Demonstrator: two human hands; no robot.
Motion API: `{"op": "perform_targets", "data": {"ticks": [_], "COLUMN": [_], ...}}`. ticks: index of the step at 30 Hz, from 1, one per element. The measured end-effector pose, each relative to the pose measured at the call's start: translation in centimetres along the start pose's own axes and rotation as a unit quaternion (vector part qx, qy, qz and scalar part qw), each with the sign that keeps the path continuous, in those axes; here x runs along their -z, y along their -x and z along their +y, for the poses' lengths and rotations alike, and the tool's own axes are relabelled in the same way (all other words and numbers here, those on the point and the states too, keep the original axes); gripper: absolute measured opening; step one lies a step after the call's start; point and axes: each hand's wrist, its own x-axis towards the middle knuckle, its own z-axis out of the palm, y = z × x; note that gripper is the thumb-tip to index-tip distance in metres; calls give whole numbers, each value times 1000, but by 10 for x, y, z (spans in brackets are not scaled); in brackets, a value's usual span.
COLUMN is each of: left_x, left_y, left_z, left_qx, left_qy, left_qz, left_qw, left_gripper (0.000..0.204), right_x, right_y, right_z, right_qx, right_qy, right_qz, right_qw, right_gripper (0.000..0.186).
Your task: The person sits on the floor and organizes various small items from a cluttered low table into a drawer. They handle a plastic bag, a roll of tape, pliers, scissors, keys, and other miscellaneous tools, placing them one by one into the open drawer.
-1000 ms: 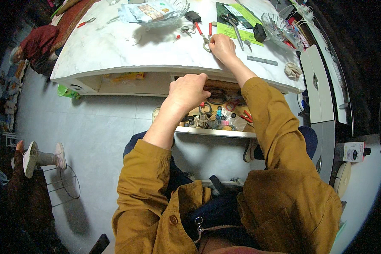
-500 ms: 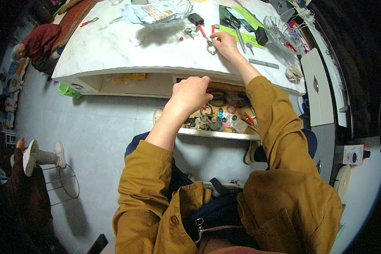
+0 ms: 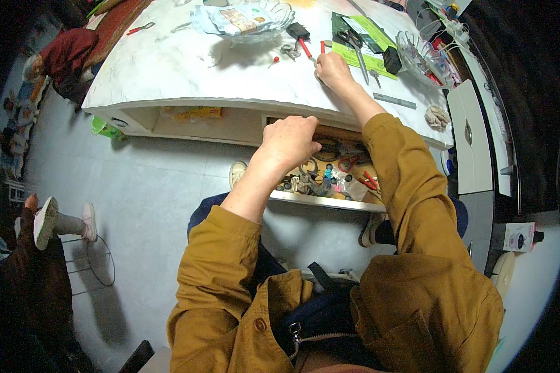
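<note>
My right hand point(image 3: 335, 73) is closed over the lower end of red-handled pliers point(image 3: 304, 48) on the white marbled tabletop point(image 3: 230, 81). Its fingers hide the rounded jaws; the two red handles point away from me. In front of the table edge, my left hand point(image 3: 290, 143) hangs over an open drawer point(image 3: 330, 202). Its fingers are curled, and whatever may be inside them is hidden. In the drawer lie black rings, small bottles or caps, plastic bags and another red-handled tool point(image 3: 368, 180). Beside the pliers are a small pair of scissors point(image 3: 290, 51) and a little red piece point(image 3: 275, 60).
Black scissors point(image 3: 357, 50) lie on a green package point(image 3: 379, 64) to the right. A grey bar point(image 3: 394, 101) and a crumpled cloth point(image 3: 437, 117) are near the right edge. Plastic packets point(image 3: 239, 20) sit at the back. Other people are at the left.
My right hand has come down and nearer over the pliers, covering the round jaws that showed before. My left hand stays above the drawer. The whole view has shifted slightly.
</note>
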Motion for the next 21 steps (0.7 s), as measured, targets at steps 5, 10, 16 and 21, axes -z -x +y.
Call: {"op": "perform_targets", "data": {"ticks": [5, 10, 16, 21], "left_x": [4, 2, 3, 2], "left_y": [2, 4, 2, 3], "left_z": [1, -4, -3, -5], "left_qx": [13, 7, 7, 2], "left_qy": [5, 10, 22, 26], "left_qz": [-6, 0, -4, 4], "left_qw": [1000, 1000, 1000, 1000], "left_gripper": [45, 44, 42, 35], "right_x": [4, 2, -29, -27], "right_y": [-7, -39, -69, -73], "right_z": [0, -14, -26, -53], "right_qx": [-168, -311, -163, -136], "right_qy": [-335, -644, -155, -4], "right_qz": [75, -11, -27, -109], "right_qw": [924, 698, 974, 985], "right_gripper": [18, 13, 29, 38]}}
